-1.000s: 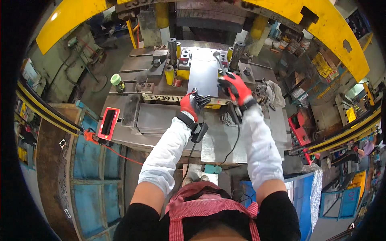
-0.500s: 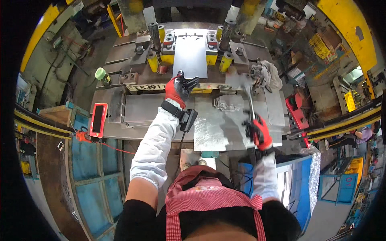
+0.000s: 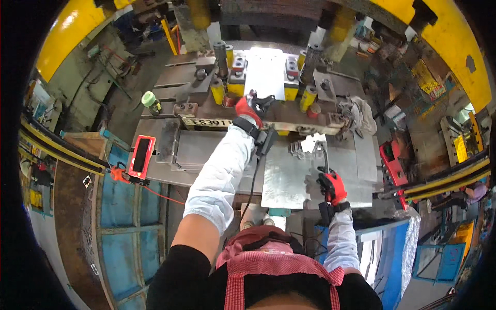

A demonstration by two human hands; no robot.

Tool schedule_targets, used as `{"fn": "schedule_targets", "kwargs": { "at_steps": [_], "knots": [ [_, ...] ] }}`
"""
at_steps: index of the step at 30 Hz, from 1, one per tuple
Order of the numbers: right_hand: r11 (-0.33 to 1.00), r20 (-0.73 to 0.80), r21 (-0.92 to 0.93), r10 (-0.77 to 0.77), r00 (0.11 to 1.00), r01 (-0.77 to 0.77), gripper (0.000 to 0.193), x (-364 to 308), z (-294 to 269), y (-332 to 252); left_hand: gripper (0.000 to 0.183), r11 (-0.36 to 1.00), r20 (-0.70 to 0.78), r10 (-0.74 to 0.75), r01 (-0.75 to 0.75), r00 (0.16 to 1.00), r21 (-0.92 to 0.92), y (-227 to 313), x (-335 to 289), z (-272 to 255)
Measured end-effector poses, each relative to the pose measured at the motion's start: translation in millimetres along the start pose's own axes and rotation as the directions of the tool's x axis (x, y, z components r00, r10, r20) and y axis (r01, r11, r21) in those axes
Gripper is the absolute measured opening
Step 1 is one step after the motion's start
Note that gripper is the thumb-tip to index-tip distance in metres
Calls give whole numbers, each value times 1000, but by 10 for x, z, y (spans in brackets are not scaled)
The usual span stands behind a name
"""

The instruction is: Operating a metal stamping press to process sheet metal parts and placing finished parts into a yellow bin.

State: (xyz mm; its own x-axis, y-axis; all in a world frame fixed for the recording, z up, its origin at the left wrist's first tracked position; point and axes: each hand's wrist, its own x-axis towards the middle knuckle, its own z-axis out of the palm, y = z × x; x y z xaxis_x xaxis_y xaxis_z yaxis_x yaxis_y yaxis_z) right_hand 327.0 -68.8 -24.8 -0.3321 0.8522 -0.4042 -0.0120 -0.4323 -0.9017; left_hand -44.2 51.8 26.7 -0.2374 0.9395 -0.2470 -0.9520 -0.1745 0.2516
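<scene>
Clamping one tool (image 3: 326,157) is the right hand (image 3: 332,187), the left hand (image 3: 255,107), seemingly spread, beside one metal sheet (image 3: 265,75).

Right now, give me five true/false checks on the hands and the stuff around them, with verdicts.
1. The left hand is at the near edge of the bright metal sheet. True.
2. The left hand grips the metal-shafted tool. False: the right hand grips it.
3. The grey rag lies to the left of the bright metal sheet. False: it lies to the right.
4. A red-framed dark panel lies to the left of the left hand. True.
5. The bottle at the left has a red cap. False: its cap is light green.
</scene>
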Motion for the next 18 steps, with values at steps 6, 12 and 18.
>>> {"fn": "schedule_targets", "kwargs": {
  "at_steps": [6, 12, 18],
  "knots": [
    [990, -30, 109, -86, 996, 89, 32, -8, 136, 25, 44, 956, 98, -53, 21, 994, 294, 105, -319, 8],
    [979, -67, 189, -65, 996, 77, 34, -199, 275, -125, 32, 862, -16, -13, 19, 1000, 507, -523, -941, -423],
    [988, -58, 142, -51, 997, 58, 31, -104, 282, -36, 23, 774, -60, -90, 108, 994, 624, -1410, -1233, -749]
  ]
}}
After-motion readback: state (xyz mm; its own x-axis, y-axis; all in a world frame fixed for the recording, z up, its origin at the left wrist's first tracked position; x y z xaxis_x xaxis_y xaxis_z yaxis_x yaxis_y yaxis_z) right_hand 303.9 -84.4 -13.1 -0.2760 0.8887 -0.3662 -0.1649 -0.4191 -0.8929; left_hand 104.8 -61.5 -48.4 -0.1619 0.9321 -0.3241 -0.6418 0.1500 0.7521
